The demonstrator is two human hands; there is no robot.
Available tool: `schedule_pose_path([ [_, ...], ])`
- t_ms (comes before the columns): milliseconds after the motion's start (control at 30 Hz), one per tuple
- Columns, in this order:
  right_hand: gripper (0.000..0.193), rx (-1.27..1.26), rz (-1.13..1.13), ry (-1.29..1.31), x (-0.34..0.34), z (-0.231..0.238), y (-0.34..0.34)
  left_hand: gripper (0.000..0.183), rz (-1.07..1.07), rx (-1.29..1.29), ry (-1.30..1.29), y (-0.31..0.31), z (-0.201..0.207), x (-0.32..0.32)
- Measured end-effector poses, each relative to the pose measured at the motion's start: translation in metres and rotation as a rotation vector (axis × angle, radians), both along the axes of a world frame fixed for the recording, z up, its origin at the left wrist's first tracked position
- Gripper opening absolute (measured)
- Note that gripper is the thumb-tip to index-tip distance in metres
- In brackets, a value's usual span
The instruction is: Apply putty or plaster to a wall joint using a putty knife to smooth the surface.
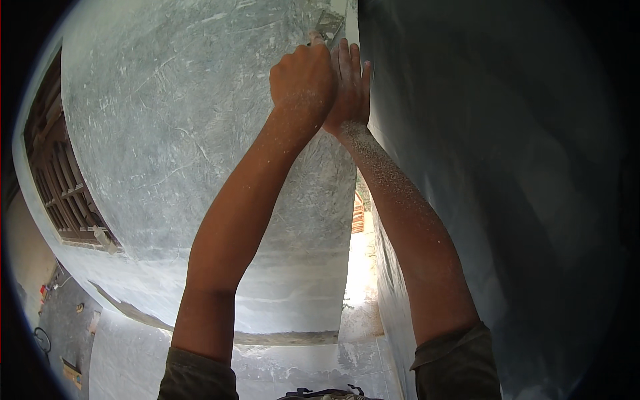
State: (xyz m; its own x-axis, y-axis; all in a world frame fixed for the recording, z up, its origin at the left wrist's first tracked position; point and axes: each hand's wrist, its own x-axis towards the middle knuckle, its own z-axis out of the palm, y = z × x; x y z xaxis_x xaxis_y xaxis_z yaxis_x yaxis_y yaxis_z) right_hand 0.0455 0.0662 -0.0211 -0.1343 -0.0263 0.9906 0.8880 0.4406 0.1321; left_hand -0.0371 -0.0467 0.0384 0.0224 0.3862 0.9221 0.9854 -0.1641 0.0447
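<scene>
Flat-bladed tool (pixel 329 25) stands at the top of our view, against the grey plastered wall (pixel 180 133) and close to its right-hand edge. We have our left hand (pixel 304 77) curled closed on its near end, one digit lying up along it; the handle is hidden from us beneath the fist. Our right hand (pixel 351 90) is open, its fingers straight, slightly spread and pointing up, just beside the left fist, which partly covers it. We cannot tell whether its palm presses on the wall edge or on the tool.

Pale dust speckles our right forearm (pixel 417 230), thickest near the wrist, and a few specks dot our left forearm (pixel 233 220). Both arms rise from dark sleeves (pixel 457 360) at the lower edge. To our right we see a darker wall (pixel 533 200), and between the two walls a narrow bright gap (pixel 361 267). Far to our left sits a brown barred window (pixel 67 180), and below it a grey floor (pixel 70 310) with small objects too small to make out.
</scene>
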Motion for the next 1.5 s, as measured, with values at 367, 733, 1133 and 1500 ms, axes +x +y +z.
schedule_pose_path([
  [367,0.090,-0.012,0.085,0.006,-0.001,-0.001,-0.001,0.047,0.036,-0.035,-0.022,0.000,0.000,0.011],
  [733,0.089,-0.002,0.078,-0.005,-0.001,-0.001,-0.002,0.042,-0.014,0.000,-0.047,0.000,0.009,0.012],
  [1133,0.088,0.004,-0.042,-0.001,0.003,0.018,0.002,0.045,-0.002,0.004,-0.068,0.009,0.015,0.010],
  [1500,0.086,0.065,-0.024,0.057,0.000,0.019,0.006,0.043,0.002,0.073,-0.010,0.010,0.027,0.004],
])
